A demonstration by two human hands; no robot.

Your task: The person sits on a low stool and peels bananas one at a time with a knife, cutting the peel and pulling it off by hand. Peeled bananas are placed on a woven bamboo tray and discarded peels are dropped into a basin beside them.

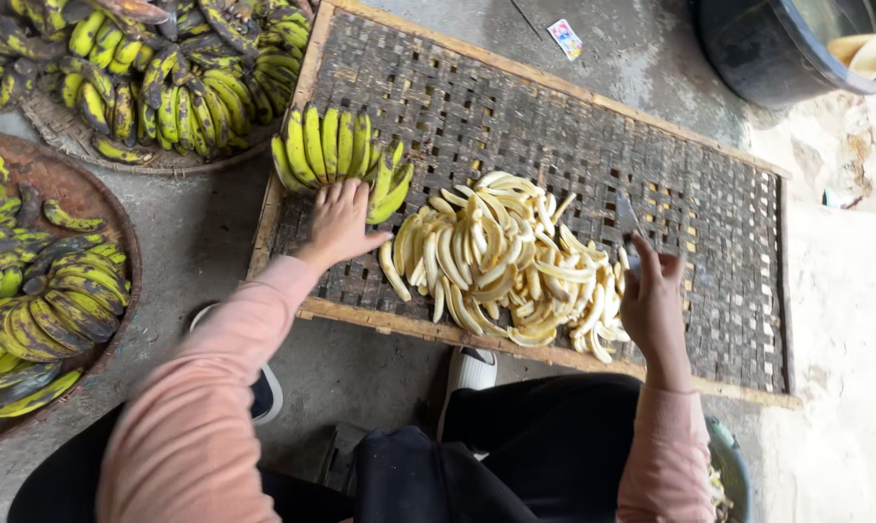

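Item 1: left hand [339, 221], in a pink sleeve, lying palm down on the woven bamboo drying mat with a pale wooden frame [554, 126]; fingers spread wide and flat, tips touching the lower end of the hand of green unpeeled bananas [336, 147], gripping nothing

Item 2: the hand of green unpeeled bananas, lying at the mat's near-left corner, fanned upward away from the person, just left of the peeled pile

Item 3: right hand [653, 302], also pink-sleeved, raised over the right edge of the peeled pile; fingers closed around the handle of a small knife with a grey blade [628, 217], blade pointing away from the person

Item 4: heap of pale yellow peeled bananas [501, 261], in the middle of the mat toward its near edge, between the two hands

Item 5: round woven tray of green-black bananas [157, 77], on the concrete floor [205, 223] beyond the mat's left corner

Item 6: round brown tray of green-black bananas [46, 281], at the far left, well apart from the mat

Item 7: dark plastic tub [767, 48], top right, holding a pale scoop whose detail is unclear
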